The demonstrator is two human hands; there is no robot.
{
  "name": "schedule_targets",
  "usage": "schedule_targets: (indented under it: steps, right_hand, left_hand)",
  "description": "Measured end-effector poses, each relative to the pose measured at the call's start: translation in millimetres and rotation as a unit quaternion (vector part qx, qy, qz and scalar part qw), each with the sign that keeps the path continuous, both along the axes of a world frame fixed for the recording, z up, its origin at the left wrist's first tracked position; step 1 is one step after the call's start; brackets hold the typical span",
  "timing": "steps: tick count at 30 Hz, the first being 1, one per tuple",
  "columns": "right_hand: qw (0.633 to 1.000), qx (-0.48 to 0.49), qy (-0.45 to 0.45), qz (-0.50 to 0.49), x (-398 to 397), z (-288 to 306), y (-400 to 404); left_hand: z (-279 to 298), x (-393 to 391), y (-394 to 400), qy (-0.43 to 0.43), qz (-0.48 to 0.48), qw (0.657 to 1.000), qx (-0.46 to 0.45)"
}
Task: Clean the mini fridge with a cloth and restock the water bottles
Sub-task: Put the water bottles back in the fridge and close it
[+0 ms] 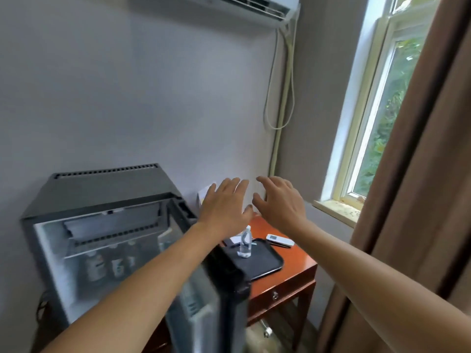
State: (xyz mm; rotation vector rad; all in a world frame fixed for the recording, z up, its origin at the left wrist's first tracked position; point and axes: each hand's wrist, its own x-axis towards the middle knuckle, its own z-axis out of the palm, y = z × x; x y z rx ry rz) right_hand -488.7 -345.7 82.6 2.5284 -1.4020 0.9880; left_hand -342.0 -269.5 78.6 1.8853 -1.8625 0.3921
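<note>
Fridge door (204, 301) swung open, nearest, blurred. Mini fridge (102, 200) open on left, bottles inside on lower shelf. Water bottle (245, 242) upright on black tray (270, 261) on wooden side table (300, 266). Beyond, left hand (224, 202) and right hand (280, 202) raised, fingers spread, holding nothing, touching nothing.

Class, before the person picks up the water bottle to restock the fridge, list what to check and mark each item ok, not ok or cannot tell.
1. Fridge door open: ok.
2. Water bottle upright on the black tray: ok.
3. Left hand free: ok, fingers straight, holding nothing.
4. Right hand free: ok, holding nothing.
5. Cleaning cloth at hand: not ok, none in view.
6. Room on the fridge shelf: cannot tell, blurred.
</note>
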Motion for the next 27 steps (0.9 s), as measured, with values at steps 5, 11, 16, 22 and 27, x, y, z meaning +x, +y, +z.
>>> schedule_targets:
  steps: [5, 11, 16, 22, 27]
  right_hand:
    - [0.999, 0.033, 0.011, -0.008, -97, -31, -82]
    - [0.993, 0.115, 0.013, 0.023, -154, -69, -161]
    - [0.987, 0.154, 0.029, 0.036, -158, -109, -215]
    - [0.976, 0.196, 0.075, 0.052, -108, -163, -271]
    - [0.959, 0.235, 0.128, 0.090, -30, -211, -331]
  left_hand:
    - [-21, -92, -91, 0.009, 0.002, 0.998, 0.059]
    - [-57, -143, -171, 0.018, 0.066, 0.986, 0.152]
    - [-109, -127, -211, 0.055, 0.122, 0.967, 0.217]
    - [-166, -86, -259, 0.091, 0.140, 0.952, 0.256]
    - [-223, -37, -324, 0.132, 0.163, 0.944, 0.256]
